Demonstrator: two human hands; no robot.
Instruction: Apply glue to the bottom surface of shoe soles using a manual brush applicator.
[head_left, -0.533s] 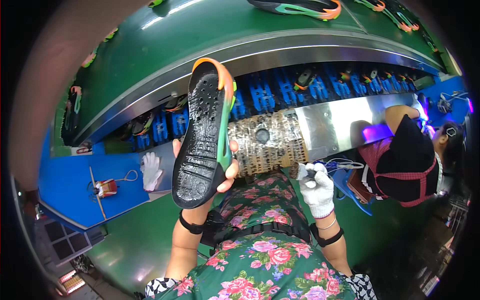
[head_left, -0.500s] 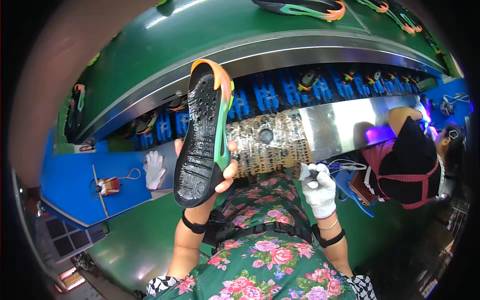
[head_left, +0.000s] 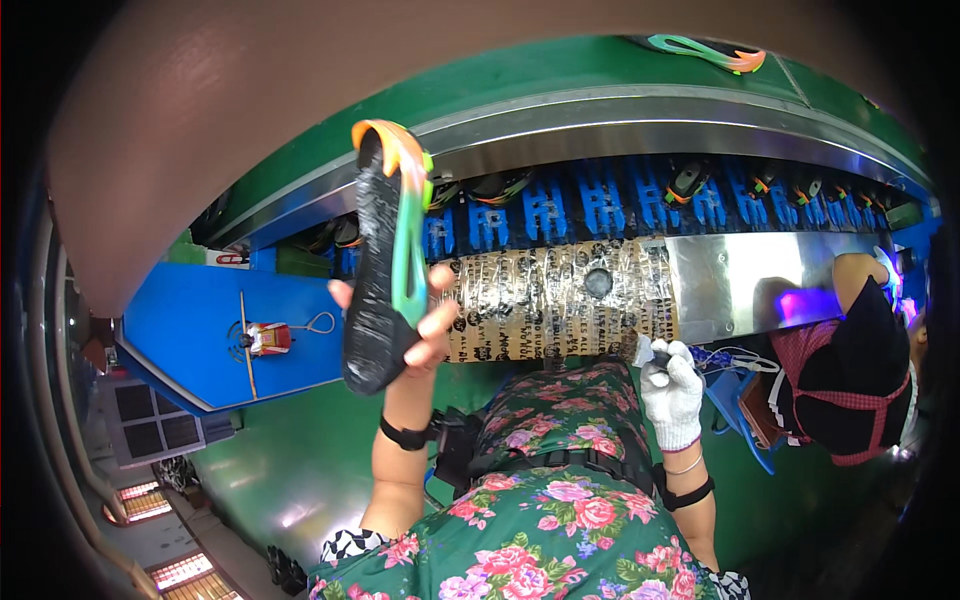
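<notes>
A shoe sole (head_left: pixel 373 280), black with an orange, green and yellow side wall, stands upright in my bare left hand (head_left: pixel 430 335). The fingers wrap round its heel half, and its orange end points up and away. The black face looks glossy and wet, and is seen at a slant. My right hand (head_left: pixel 673 400), in a white knitted glove, is closed round a small brush (head_left: pixel 643 350) with dark bristles. That hand is low at the near edge of the tape-covered ledge (head_left: pixel 520 310), apart from the sole.
Beyond the ledge runs a row of blue holders (head_left: pixel 545 215), some with soles. A green conveyor (head_left: pixel 500 85) carries another sole (head_left: pixel 705 52). At left is a blue table (head_left: pixel 190 330) with a red-and-white object (head_left: pixel 268 339). Another person (head_left: pixel 850 380) works at right, beside a metal plate (head_left: pixel 740 285).
My left hand has turned the sole, so its black face now shows more edge-on. The head view has shifted. My right hand keeps the brush near the ledge's edge.
</notes>
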